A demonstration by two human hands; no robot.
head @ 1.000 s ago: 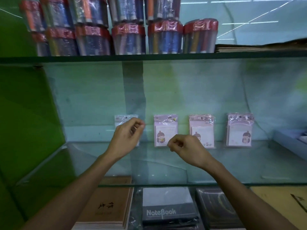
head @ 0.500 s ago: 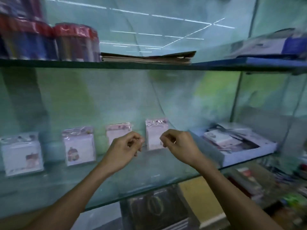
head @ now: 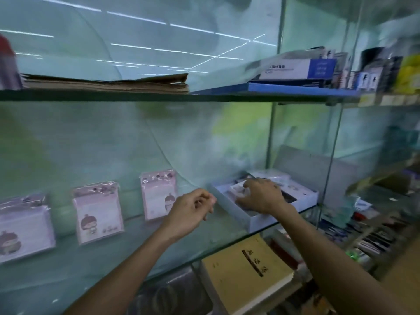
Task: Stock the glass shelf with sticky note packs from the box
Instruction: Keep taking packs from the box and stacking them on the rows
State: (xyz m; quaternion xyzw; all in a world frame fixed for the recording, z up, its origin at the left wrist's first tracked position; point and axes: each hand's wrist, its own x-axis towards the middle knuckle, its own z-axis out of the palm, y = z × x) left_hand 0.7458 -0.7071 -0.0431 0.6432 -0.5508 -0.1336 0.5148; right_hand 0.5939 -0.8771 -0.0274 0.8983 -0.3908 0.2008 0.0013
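Three sticky note packs stand leaning on the back wall of the glass shelf (head: 113, 258): one at the left edge (head: 22, 228), one in the middle (head: 97, 214), one further right (head: 156, 194). At the shelf's right end sits the open white box (head: 229, 208) with more packs inside. My right hand (head: 261, 196) reaches into the box, its fingers curled over a pack (head: 236, 189). My left hand (head: 193, 208) hovers just left of the box, loosely curled, holding nothing.
The glass shelf above holds a stack of brown paper (head: 109, 84) and a blue and white carton (head: 295, 69). Below lie notebooks, one with a yellow cover (head: 247, 271). A glass side panel (head: 331, 155) separates a crowded stationery rack (head: 375, 235) on the right.
My view has swung right along the shelf. My right hand went from the shelf's front into the box and closed over a pack. My left hand followed, still holding nothing.
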